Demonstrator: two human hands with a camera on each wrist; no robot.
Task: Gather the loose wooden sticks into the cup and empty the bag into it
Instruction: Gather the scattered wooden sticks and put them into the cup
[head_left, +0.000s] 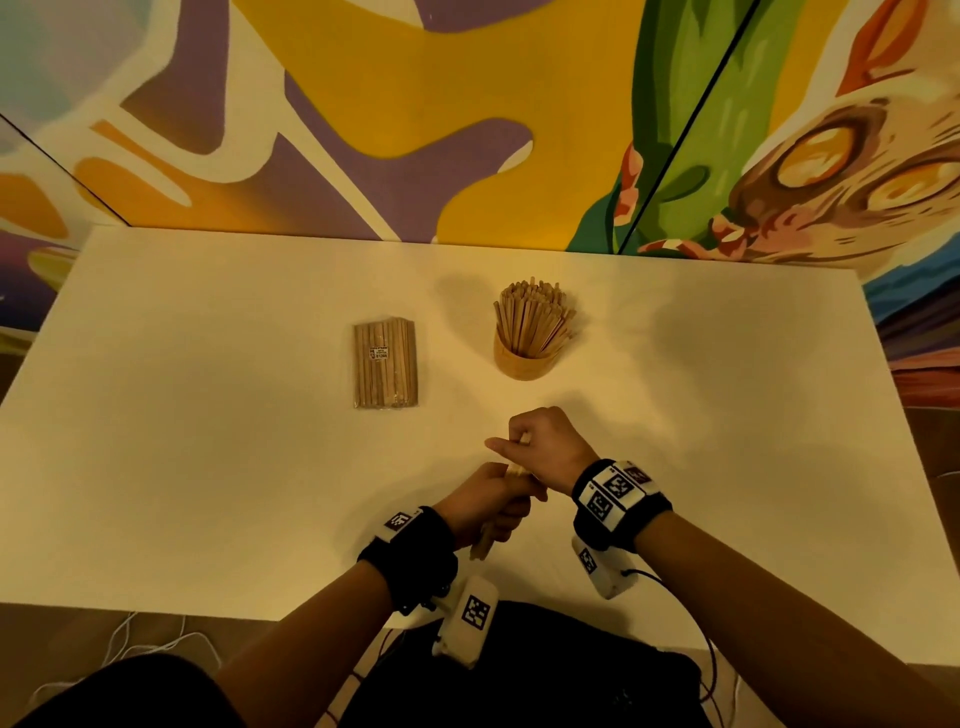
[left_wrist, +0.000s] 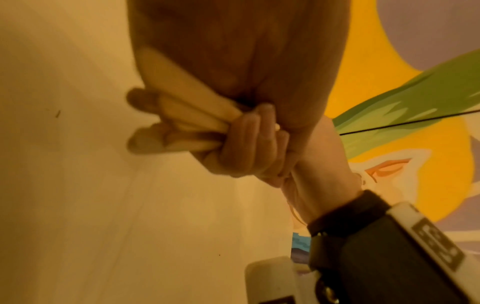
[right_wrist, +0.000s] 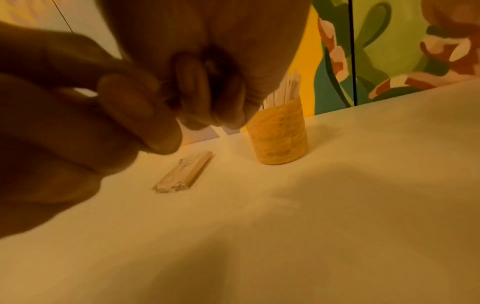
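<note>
Sticks (left_wrist: 187, 115) bunched in the left hand (head_left: 491, 506), fingers curled tight around them just above the near table (head_left: 208, 467), likely squared up for one drop into the cup (head_left: 524, 358). Long axis tilted, lower ends toward the body, upper ends pinched by the right hand (head_left: 545, 447) (fingertips partly hidden). Further back, left to right: bag (head_left: 385, 364) flat, unopened, lengthwise away; cup upright, sticks fanned upward.

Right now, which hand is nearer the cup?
Right. The right hand is just in front of the cup; the left hand, gripping sticks, sits behind it, nearer the person.
</note>
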